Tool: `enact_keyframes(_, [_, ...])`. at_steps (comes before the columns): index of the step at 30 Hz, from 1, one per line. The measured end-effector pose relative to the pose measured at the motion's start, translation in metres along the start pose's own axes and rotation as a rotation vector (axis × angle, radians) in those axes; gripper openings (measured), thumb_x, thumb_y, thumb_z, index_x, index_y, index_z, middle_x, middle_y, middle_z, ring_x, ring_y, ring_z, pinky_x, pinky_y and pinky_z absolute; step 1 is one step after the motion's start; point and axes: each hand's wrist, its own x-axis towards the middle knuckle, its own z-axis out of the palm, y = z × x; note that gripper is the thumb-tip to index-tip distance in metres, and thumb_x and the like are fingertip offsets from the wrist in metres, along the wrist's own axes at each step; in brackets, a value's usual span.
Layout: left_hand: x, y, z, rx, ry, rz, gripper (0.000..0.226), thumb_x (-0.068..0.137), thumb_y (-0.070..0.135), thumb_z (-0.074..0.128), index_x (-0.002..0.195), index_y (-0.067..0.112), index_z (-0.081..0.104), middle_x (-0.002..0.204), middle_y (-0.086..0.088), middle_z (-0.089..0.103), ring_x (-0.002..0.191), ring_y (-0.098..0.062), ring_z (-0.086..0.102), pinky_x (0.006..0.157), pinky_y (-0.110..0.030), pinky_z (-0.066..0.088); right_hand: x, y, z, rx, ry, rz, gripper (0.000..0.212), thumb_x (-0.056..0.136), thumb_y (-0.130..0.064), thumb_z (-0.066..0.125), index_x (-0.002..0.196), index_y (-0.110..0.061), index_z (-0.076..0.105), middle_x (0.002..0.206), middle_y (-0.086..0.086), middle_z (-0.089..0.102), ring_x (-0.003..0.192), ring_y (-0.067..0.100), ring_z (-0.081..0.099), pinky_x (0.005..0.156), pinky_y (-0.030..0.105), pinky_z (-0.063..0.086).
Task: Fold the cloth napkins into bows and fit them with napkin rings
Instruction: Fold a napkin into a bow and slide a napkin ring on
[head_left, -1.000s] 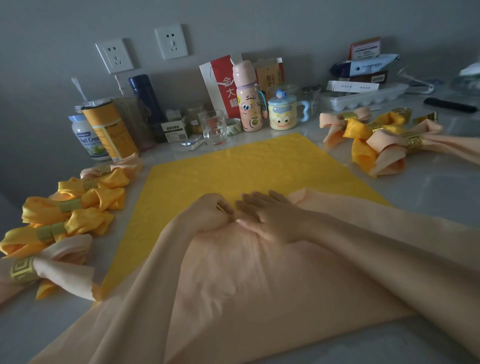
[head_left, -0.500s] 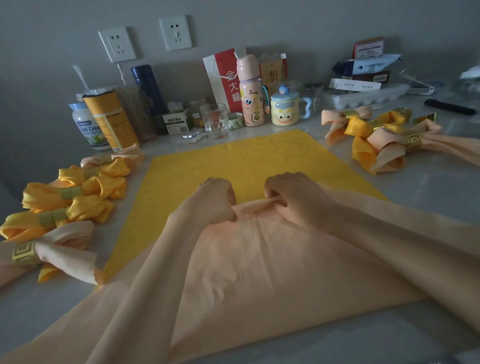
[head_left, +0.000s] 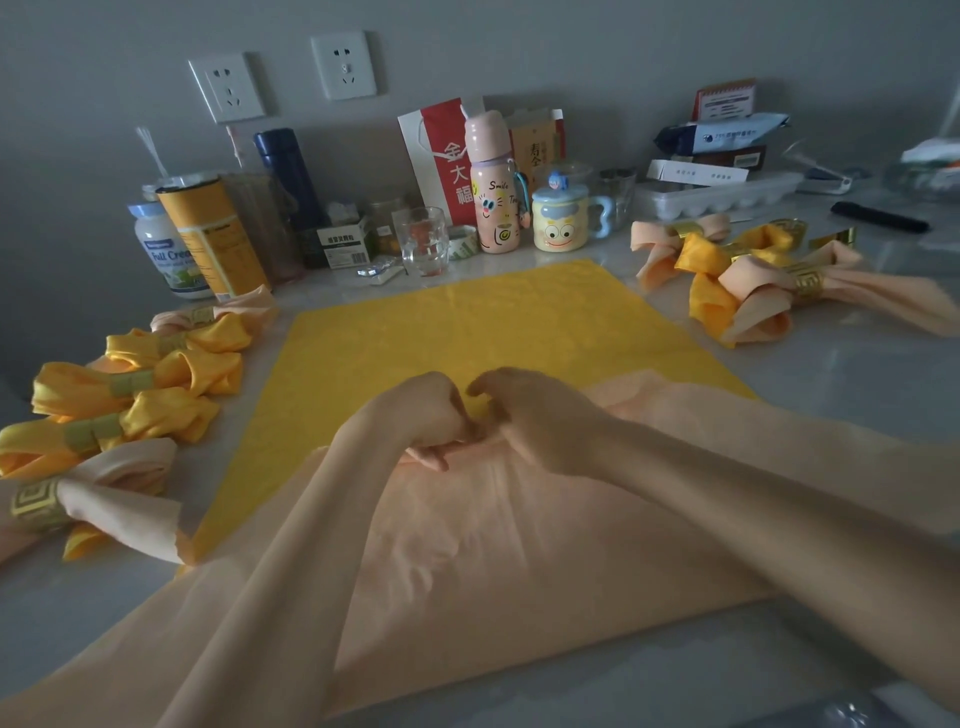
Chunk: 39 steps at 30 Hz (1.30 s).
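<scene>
Head view. The peach napkin (head_left: 467, 545) lies at the near edge of the table (head_left: 857, 395), overlapping the near part of the yellow napkin (head_left: 467, 332). The left hand (head_left: 431, 415) and right hand (head_left: 524, 415) are both curled, pinching the peach napkin's far fold.

Change: 0.5 s ago the 2 hands gripped apart; now their knuckles almost meet. 1 s ago the right hand lay flat.

Finished bows (head_left: 130, 400) are unchanged along the left edge.

A peach napkin (head_left: 493, 545) lies spread, overlapping the flat yellow napkin (head_left: 467, 322).
</scene>
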Motion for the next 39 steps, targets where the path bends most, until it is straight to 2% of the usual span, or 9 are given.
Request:
enact_keyframes(5, [0.002, 0.002, 0.002, -0.024, -0.031, -0.032, 0.026, 0.088, 0.017, 0.065, 0.065, 0.010, 0.054, 0.061, -0.006, 0.047, 0.050, -0.015, 0.051, 0.052, -0.022, 0.054, -0.008, 0.013, 0.011, -0.176, -0.145, 0.015, 0.046, 0.102, -0.032, 0.024, 0.147, -0.019, 0.024, 0.157, 0.004, 0.015, 0.145, 0.018, 0.011, 0.114, 0.033, 0.006])
enact_keyframes(10, [0.000, -0.003, -0.005, -0.062, -0.060, -0.011, 0.014, 0.086, 0.011, 0.066, 0.078, 0.016, 0.055, 0.071, -0.003, 0.051, 0.054, -0.012, 0.050, 0.045, -0.017, 0.049, -0.021, 0.044, -0.007, -0.124, -0.188, 0.096, 0.048, 0.102, -0.036, 0.021, 0.149, -0.025, 0.019, 0.159, -0.001, 0.006, 0.146, 0.014, 0.001, 0.115, 0.030, 0.000])
enact_keyframes(14, [-0.005, -0.005, -0.011, 0.135, -0.001, 0.045, 0.024, 0.083, 0.023, 0.070, 0.105, 0.019, 0.060, 0.090, 0.001, 0.057, 0.074, -0.015, 0.051, 0.050, -0.020, 0.035, -0.029, 0.044, -0.024, 0.054, -0.112, 0.135, 0.041, 0.101, -0.026, 0.036, 0.140, -0.014, 0.043, 0.150, 0.003, 0.034, 0.140, 0.017, 0.024, 0.108, 0.022, 0.014])
enact_keyframes(17, [-0.009, -0.002, -0.013, 0.211, 0.002, 0.052, 0.031, 0.082, 0.021, 0.070, 0.112, 0.017, 0.062, 0.097, 0.001, 0.058, 0.082, -0.016, 0.052, 0.053, -0.022, 0.036, -0.028, 0.038, -0.032, 0.088, -0.037, 0.137, 0.023, 0.093, -0.020, 0.051, 0.108, -0.010, 0.066, 0.113, 0.003, 0.062, 0.109, 0.021, 0.054, 0.097, 0.034, 0.039])
enact_keyframes(22, [-0.014, 0.006, -0.008, 0.318, 0.105, 0.042, 0.023, 0.076, 0.020, 0.074, 0.095, 0.016, 0.062, 0.104, -0.005, 0.063, 0.092, -0.022, 0.058, 0.070, -0.027, 0.043, -0.034, 0.036, -0.026, 0.047, 0.218, 0.025, 0.012, 0.079, -0.004, 0.058, 0.087, -0.013, 0.062, 0.074, -0.007, 0.058, 0.077, 0.017, 0.055, 0.072, 0.026, 0.036])
enact_keyframes(28, [-0.026, 0.018, -0.004, 0.250, -0.031, -0.017, 0.045, 0.083, 0.054, 0.059, 0.066, 0.013, 0.056, 0.060, 0.001, 0.054, 0.053, -0.015, 0.049, 0.056, -0.023, 0.039, -0.052, 0.029, -0.026, -0.229, 0.167, -0.128, 0.016, 0.073, -0.006, 0.057, 0.087, -0.012, 0.061, 0.090, 0.003, 0.056, 0.089, 0.025, 0.054, 0.078, 0.033, 0.033])
enact_keyframes(34, [-0.027, 0.020, 0.010, 0.240, -0.056, -0.090, 0.042, 0.093, 0.045, 0.048, 0.069, 0.011, 0.051, 0.062, -0.004, 0.053, 0.052, -0.016, 0.051, 0.058, -0.023, 0.043, -0.056, 0.012, -0.043, -0.275, -0.041, 0.023, 0.020, 0.089, -0.019, 0.043, 0.102, -0.019, 0.059, 0.114, -0.001, 0.056, 0.110, 0.020, 0.049, 0.090, 0.029, 0.034])
enact_keyframes(36, [-0.031, 0.021, 0.015, 0.359, -0.004, -0.061, 0.045, 0.094, 0.047, 0.042, 0.076, 0.009, 0.054, 0.065, -0.005, 0.054, 0.057, -0.017, 0.052, 0.058, -0.025, 0.040, -0.051, 0.008, -0.042, -0.364, -0.037, 0.037, 0.022, 0.094, -0.024, 0.040, 0.101, -0.014, 0.058, 0.113, 0.006, 0.057, 0.108, 0.025, 0.051, 0.083, 0.031, 0.037])
enact_keyframes(39, [-0.035, 0.015, 0.022, 0.406, 0.087, -0.016, 0.044, 0.097, 0.044, 0.041, 0.110, 0.006, 0.057, 0.103, -0.011, 0.061, 0.094, -0.025, 0.058, 0.071, -0.028, 0.038, -0.039, 0.003, -0.033, -0.378, 0.040, 0.013, 0.020, 0.096, -0.024, 0.038, 0.094, -0.011, 0.053, 0.106, 0.010, 0.057, 0.104, 0.028, 0.053, 0.074, 0.031, 0.032])
